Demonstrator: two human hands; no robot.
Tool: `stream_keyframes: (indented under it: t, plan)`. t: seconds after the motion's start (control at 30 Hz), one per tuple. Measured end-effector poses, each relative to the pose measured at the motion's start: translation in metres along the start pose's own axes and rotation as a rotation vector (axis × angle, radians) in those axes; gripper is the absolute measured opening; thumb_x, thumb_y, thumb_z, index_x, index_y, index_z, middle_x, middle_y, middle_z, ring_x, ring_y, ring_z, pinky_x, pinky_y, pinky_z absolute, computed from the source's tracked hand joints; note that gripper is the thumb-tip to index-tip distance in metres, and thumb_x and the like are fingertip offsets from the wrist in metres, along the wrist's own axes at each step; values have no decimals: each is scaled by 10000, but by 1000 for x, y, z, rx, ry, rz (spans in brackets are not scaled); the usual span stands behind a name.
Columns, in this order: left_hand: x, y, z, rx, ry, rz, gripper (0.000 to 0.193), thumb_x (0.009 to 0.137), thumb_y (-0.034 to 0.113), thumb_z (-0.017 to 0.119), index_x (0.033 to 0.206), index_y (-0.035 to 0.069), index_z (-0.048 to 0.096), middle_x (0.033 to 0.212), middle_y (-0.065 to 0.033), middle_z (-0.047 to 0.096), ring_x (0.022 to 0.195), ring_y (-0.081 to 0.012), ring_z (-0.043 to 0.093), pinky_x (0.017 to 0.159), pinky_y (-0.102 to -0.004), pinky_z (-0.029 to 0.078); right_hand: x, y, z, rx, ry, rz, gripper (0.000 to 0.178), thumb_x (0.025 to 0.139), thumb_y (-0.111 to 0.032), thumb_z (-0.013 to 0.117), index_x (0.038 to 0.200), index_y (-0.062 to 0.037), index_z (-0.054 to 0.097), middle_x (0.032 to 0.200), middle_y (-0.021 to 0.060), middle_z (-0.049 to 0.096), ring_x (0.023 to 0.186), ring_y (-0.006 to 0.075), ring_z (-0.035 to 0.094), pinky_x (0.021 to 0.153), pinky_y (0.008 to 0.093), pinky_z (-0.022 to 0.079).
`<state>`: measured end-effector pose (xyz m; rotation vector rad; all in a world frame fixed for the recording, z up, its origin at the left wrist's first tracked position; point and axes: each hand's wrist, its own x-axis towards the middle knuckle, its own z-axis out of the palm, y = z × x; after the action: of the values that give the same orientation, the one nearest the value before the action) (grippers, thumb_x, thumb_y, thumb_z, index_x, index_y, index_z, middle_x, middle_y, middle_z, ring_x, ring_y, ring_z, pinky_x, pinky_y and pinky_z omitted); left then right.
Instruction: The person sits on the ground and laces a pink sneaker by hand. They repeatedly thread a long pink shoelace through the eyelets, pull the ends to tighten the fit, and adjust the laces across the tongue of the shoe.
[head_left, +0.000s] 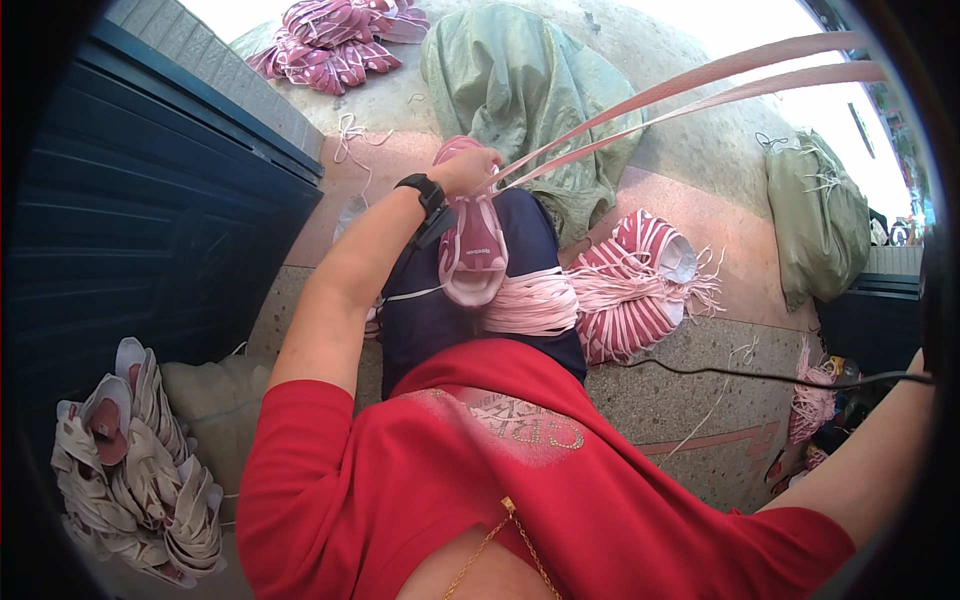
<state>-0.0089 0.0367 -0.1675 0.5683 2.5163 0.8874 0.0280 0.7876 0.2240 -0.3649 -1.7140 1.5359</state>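
My left hand point(465, 172), with a dark watch at the wrist, is closed around the far end of a pink shoe upper point(474, 252). The upper stands over my lap, its padded heel collar nearest me. From beside those fingers, two strands of pale pink shoelace point(700, 82) stretch taut to the upper right edge of the view. A bundle of pale pink laces point(532, 302) lies across my dark trousers, right of the upper. My right arm reaches out to the right, and its hand is beyond the picture.
Striped pink-and-white shoe uppers point(632, 290) lie stacked right of my legs. White uppers point(135, 470) pile at lower left, pink ones point(335, 45) at the back. A green sack point(520, 80) stands ahead, another sack point(818, 215) at right. A black cable point(740, 373) crosses the right side.
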Motion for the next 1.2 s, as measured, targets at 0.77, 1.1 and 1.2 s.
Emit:
stream_keyframes:
  t: [0.77, 1.1, 1.2]
  plan:
    - [-421, -160, -285, -1311, 1308, -457, 215, 946, 123, 447, 734, 90, 462, 574, 9, 380, 477, -115, 345, 549, -301, 342, -239, 220, 179, -120, -789, 235, 249, 903, -181, 599, 1078, -6, 624, 797, 6, 594, 741, 86, 552, 698, 223, 459]
    - [-131, -8, -30, -1283, 175, -683, 347, 966, 414, 461, 832, 101, 525, 562, 76, 338, 442, -53, 303, 474, -249, 339, -541, 244, 358, -403, -1374, -208, 210, 865, -147, 461, 804, 11, 584, 875, 205, 612, 874, 374, 578, 775, 440, 457]
    - [-116, 10, -7, -969, 95, -624, 357, 963, 410, 468, 814, 93, 536, 559, 76, 346, 443, -43, 310, 448, -234, 327, -548, 261, 368, -443, -1334, -310, 188, 851, -125, 455, 803, -1, 588, 900, 191, 613, 898, 353, 586, 780, 436, 455]
